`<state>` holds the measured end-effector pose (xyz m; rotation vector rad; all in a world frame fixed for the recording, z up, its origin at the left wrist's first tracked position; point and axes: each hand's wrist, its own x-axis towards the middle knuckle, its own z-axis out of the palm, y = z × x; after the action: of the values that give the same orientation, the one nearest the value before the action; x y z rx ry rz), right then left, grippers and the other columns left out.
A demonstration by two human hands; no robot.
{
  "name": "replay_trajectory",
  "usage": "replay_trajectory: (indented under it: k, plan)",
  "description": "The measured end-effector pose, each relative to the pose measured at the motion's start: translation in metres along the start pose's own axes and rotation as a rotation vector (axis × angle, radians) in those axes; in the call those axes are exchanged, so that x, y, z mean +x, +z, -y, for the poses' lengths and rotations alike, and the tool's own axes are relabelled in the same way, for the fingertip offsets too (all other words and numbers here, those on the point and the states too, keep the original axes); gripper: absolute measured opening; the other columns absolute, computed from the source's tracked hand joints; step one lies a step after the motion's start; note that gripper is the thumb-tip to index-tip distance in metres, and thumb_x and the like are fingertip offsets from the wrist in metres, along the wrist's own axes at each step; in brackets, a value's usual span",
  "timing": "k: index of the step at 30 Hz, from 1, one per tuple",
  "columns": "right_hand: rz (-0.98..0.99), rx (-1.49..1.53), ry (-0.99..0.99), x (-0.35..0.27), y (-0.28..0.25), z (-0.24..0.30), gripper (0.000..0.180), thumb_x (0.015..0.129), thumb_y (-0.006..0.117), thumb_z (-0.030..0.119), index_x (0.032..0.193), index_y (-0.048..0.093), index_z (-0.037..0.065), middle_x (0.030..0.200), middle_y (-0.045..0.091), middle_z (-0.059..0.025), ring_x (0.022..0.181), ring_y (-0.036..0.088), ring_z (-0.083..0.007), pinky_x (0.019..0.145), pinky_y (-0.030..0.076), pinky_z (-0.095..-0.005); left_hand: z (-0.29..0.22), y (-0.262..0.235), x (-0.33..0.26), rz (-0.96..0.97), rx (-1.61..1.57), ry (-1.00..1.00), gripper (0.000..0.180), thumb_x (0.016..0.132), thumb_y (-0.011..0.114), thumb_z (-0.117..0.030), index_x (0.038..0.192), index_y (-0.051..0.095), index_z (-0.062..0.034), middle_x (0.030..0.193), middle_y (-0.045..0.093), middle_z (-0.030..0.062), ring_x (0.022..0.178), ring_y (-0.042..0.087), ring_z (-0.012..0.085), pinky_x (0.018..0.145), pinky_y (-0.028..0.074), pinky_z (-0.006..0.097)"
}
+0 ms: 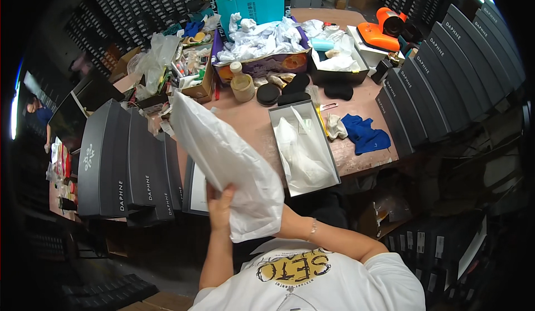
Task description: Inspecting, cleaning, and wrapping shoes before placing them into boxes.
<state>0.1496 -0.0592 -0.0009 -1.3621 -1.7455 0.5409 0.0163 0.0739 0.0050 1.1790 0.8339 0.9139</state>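
Close against your chest, your left hand [220, 206] grips the lower edge of a white paper bag [225, 163], fingers clamped on it. Your right hand is hidden behind the bag, so you cannot tell whether it grips or lies loose; only the forearm with a thin bracelet [312, 230] shows. The bag stands tilted, its top corner leaning up and to your left.

Just beyond it, on the desk [251, 122], an open grey box [304, 144] lies lined with crumpled white tissue. To your left, dark upright boxes [120, 160] stand packed side by side. To the right of the open box lie a blue cloth [365, 134] and a pale rag [335, 126].

Farther back sit a cream bottle [241, 82], 2 black round pads [268, 93], a tray heaped with white paper [262, 40], and an orange device [382, 29].
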Motion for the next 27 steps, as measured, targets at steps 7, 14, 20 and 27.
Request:
replay_trajectory:
  k: [7, 14, 20, 27]
  plan:
    - [-0.174, 1.659, 0.357, -0.032, -0.086, -0.011, 0.100, 0.080, 0.067, 0.055, 0.151, 0.012, 0.011, 0.146, 0.032, -0.0155, 0.131, 0.041, -0.0252, 0.103, 0.041, -0.0440, -0.092, -0.002, 0.023, 0.273, 0.465, 0.375, 0.076, 0.064, 0.065, 0.017, 0.135, 0.047, -0.0048, 0.138, 0.045, 0.0105, 0.118, 0.050, 0.0183, 0.097, 0.044, 0.030]
    - [-0.578, 1.403, 0.664, -0.046, -0.070, -0.028, 0.053, 0.089, 0.064, 0.030, 0.131, 0.047, 0.003, 0.122, 0.058, -0.0086, 0.111, 0.057, -0.0160, 0.095, 0.047, -0.0328, 0.007, 0.149, -0.025, 0.470, -0.154, 0.080, 0.077, 0.096, 0.052, -0.019, 0.150, 0.000, -0.0015, 0.152, 0.020, 0.0196, 0.137, 0.028, 0.0259, 0.113, 0.021, 0.035]
    - [-0.903, 1.244, 0.620, -0.116, -0.137, -0.012, 0.051, 0.087, 0.065, 0.019, 0.131, 0.045, 0.002, 0.118, 0.060, -0.0108, 0.104, 0.062, -0.0206, 0.090, 0.052, -0.0348, -0.029, 0.175, 0.010, 1.081, 0.411, -0.253, 0.044, 0.092, 0.051, -0.013, 0.132, 0.046, 0.0047, 0.136, 0.047, 0.0222, 0.132, 0.040, 0.0325, 0.107, 0.032, 0.037]
    - [-0.804, 0.788, 0.667, -0.094, -0.221, -0.022, 0.052, 0.083, 0.070, 0.013, 0.127, 0.048, -0.002, 0.111, 0.060, -0.0075, 0.095, 0.060, -0.0148, 0.081, 0.051, -0.0293, 0.053, 0.232, 0.120, 1.172, 1.718, 0.615, 0.046, 0.081, 0.059, -0.012, 0.126, 0.055, -0.0038, 0.134, 0.051, 0.0146, 0.130, 0.039, 0.0359, 0.111, 0.027, 0.044]
